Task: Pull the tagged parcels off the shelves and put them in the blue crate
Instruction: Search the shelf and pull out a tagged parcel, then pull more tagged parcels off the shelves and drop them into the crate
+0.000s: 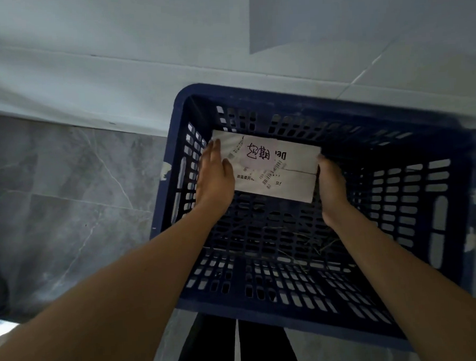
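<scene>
A white parcel (274,167) with a shipping label and handwritten marks is inside the blue crate (411,132), near its far wall. My left hand (214,178) lies against the parcel's left end with straight fingers. My right hand (331,185) holds the parcel's right end, its fingers curled round the edge. Both forearms reach down into the crate. Whether the parcel rests on the crate's slotted floor or hangs just above it is unclear.
The crate stands on a grey marbled tile floor (67,206) next to a white wall base (88,86). Dry straw bits (317,245) lie on the crate floor. My dark trouser legs (212,347) show below the crate's near wall.
</scene>
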